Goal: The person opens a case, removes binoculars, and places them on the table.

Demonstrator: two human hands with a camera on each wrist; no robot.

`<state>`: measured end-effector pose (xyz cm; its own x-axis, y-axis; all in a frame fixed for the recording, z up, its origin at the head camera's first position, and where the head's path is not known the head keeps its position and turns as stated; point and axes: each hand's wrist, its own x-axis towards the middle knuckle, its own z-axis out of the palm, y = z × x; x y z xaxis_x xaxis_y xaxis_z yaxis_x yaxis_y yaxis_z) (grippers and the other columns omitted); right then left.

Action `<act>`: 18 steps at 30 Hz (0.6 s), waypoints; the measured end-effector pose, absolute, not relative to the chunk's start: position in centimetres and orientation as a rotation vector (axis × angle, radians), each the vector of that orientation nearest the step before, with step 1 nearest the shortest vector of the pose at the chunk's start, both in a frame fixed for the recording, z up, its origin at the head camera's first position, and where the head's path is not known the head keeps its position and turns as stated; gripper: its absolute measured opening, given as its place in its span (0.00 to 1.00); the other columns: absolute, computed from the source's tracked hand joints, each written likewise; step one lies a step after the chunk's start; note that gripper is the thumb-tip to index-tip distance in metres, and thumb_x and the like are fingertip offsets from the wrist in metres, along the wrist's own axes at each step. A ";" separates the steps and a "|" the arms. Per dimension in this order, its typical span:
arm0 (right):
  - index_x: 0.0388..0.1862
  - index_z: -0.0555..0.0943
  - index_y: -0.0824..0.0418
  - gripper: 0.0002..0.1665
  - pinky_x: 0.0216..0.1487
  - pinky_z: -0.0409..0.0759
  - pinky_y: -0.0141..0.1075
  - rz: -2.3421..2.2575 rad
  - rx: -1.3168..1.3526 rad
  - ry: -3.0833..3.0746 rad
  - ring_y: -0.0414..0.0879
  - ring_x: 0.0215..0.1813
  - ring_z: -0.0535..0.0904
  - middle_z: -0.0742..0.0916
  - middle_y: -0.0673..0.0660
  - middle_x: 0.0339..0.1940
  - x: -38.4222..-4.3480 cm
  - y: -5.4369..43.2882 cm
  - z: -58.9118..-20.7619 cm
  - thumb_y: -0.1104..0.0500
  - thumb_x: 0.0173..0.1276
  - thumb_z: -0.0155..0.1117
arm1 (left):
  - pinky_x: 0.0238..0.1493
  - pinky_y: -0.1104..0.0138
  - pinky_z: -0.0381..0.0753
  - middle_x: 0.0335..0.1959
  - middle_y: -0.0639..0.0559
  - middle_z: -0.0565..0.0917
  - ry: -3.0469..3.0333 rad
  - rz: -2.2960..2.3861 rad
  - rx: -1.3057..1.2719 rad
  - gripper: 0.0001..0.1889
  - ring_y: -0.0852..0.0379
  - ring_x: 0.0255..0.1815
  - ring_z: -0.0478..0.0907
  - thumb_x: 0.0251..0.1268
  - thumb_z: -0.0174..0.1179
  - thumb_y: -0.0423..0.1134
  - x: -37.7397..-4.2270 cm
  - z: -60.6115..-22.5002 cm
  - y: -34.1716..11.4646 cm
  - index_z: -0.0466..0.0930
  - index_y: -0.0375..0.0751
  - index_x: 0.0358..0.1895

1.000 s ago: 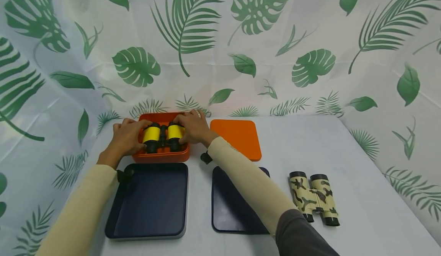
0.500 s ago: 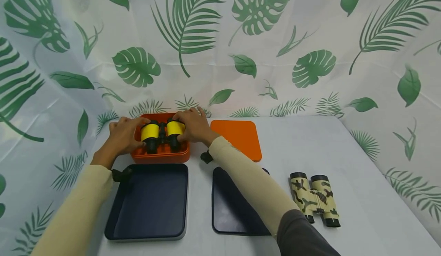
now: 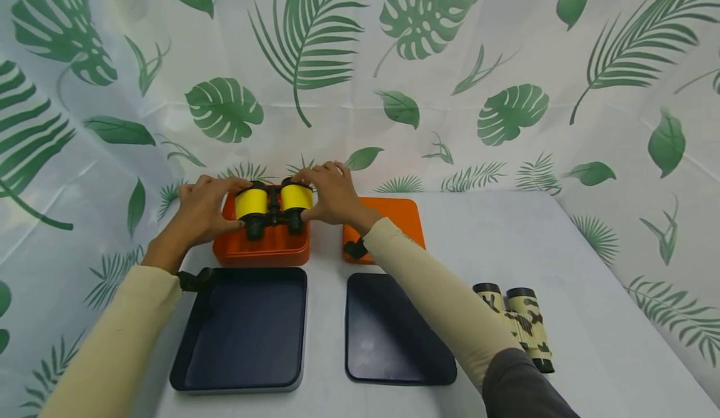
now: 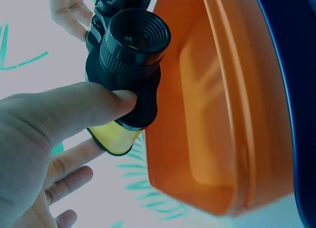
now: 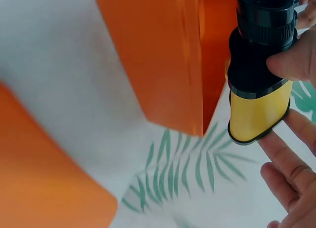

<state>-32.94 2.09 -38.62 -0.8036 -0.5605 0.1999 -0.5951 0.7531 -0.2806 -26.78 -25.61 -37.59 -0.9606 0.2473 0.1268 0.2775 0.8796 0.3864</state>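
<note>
Yellow-and-black binoculars [image 3: 274, 205] are held up above the orange box [image 3: 261, 258], clear of its floor. My left hand [image 3: 202, 212] grips their left barrel, thumb on the black eyepiece end and fingers at the far end, as the left wrist view shows with the thumb [image 4: 98, 102]. On the other barrel, my right hand [image 3: 334, 196] pinches in the same way; the right wrist view shows the yellow barrel [image 5: 259, 112] between thumb and fingertips. In the left wrist view the inside of the orange box [image 4: 202, 114] shows a bare floor.
Nearer than the orange box is a dark blue box [image 3: 242, 330], open at the top. To its right lies a dark blue lid [image 3: 388, 337]. An orange lid [image 3: 407, 218] sits behind that, partly under my right arm. Camouflage binoculars [image 3: 529, 324] lie at the right, partly covered by my sleeve.
Both hands have raised the yellow-and-black binoculars up out of the orange box and slightly right. The right forearm has shifted right, now covering part of the camouflage binoculars.
</note>
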 end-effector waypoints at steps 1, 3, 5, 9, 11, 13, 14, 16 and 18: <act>0.70 0.78 0.46 0.40 0.84 0.51 0.56 0.517 0.940 -2.843 0.50 0.69 0.72 0.87 0.50 0.62 -32.9 2.5 -38.5 0.44 0.59 0.82 | 0.61 0.35 0.54 0.67 0.37 0.82 -2.969 -0.633 -0.435 0.39 0.32 0.68 0.65 0.58 0.79 0.39 -26.8 -37.5 -25.3 0.74 0.44 0.74; 0.70 0.78 0.46 0.41 0.84 0.52 0.56 0.528 0.939 -2.840 0.51 0.69 0.72 0.87 0.51 0.61 -32.7 3.4 -38.4 0.44 0.59 0.83 | 0.59 0.37 0.54 0.67 0.37 0.82 -2.958 -0.637 -0.472 0.39 0.33 0.67 0.66 0.58 0.80 0.39 -26.7 -37.3 -24.6 0.75 0.44 0.74; 0.70 0.78 0.47 0.41 0.84 0.52 0.56 0.529 0.940 -2.842 0.52 0.69 0.72 0.87 0.51 0.61 -32.6 4.3 -38.3 0.44 0.59 0.83 | 0.58 0.38 0.55 0.67 0.39 0.83 -2.951 -0.631 -0.502 0.39 0.34 0.65 0.67 0.57 0.80 0.40 -26.7 -37.2 -24.0 0.75 0.45 0.74; 0.69 0.78 0.47 0.41 0.83 0.52 0.55 0.520 0.933 -2.857 0.53 0.72 0.72 0.87 0.52 0.62 -32.3 5.9 -38.3 0.44 0.59 0.83 | 0.57 0.40 0.56 0.66 0.41 0.84 -2.940 -0.620 -0.549 0.40 0.37 0.64 0.69 0.56 0.81 0.41 -26.9 -37.2 -22.7 0.76 0.46 0.74; 0.69 0.78 0.47 0.40 0.83 0.52 0.56 0.524 0.927 -2.864 0.54 0.73 0.71 0.87 0.52 0.62 -32.1 6.6 -38.3 0.44 0.59 0.83 | 0.58 0.40 0.57 0.66 0.41 0.84 -2.930 -0.623 -0.567 0.40 0.37 0.64 0.70 0.54 0.81 0.41 -27.0 -37.2 -22.1 0.76 0.46 0.74; 0.69 0.79 0.47 0.41 0.83 0.52 0.57 0.540 0.920 -2.866 0.54 0.74 0.71 0.87 0.52 0.62 -31.9 7.4 -38.2 0.43 0.58 0.83 | 0.59 0.40 0.57 0.67 0.42 0.84 -2.921 -0.626 -0.588 0.41 0.37 0.65 0.70 0.54 0.82 0.40 -27.0 -37.2 -21.4 0.76 0.46 0.73; 0.69 0.79 0.47 0.41 0.83 0.53 0.57 0.546 0.916 -2.867 0.54 0.73 0.71 0.87 0.52 0.61 -31.9 7.9 -38.2 0.43 0.58 0.83 | 0.59 0.40 0.57 0.67 0.42 0.84 -2.915 -0.626 -0.598 0.41 0.37 0.65 0.70 0.53 0.82 0.40 -27.1 -37.3 -21.1 0.77 0.46 0.73; 0.69 0.79 0.47 0.41 0.82 0.53 0.58 0.554 0.913 -2.865 0.53 0.72 0.71 0.87 0.52 0.61 -31.7 8.7 -38.2 0.42 0.58 0.83 | 0.60 0.40 0.58 0.67 0.42 0.84 -2.906 -0.621 -0.615 0.41 0.37 0.65 0.70 0.53 0.82 0.40 -27.2 -37.3 -20.4 0.77 0.46 0.73; 0.69 0.79 0.46 0.42 0.81 0.54 0.58 0.556 0.906 -2.863 0.53 0.70 0.72 0.87 0.52 0.60 -31.6 9.7 -38.2 0.41 0.57 0.83 | 0.60 0.40 0.59 0.68 0.42 0.84 -2.902 -0.597 -0.631 0.40 0.37 0.66 0.71 0.53 0.82 0.41 -27.2 -37.4 -19.6 0.77 0.46 0.73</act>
<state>-31.63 9.65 -38.23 -0.8204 -0.5394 0.1897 -0.5712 0.7581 -0.3147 -27.25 -19.59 -37.40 -0.9072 0.3758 0.1893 0.4200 0.8359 0.3533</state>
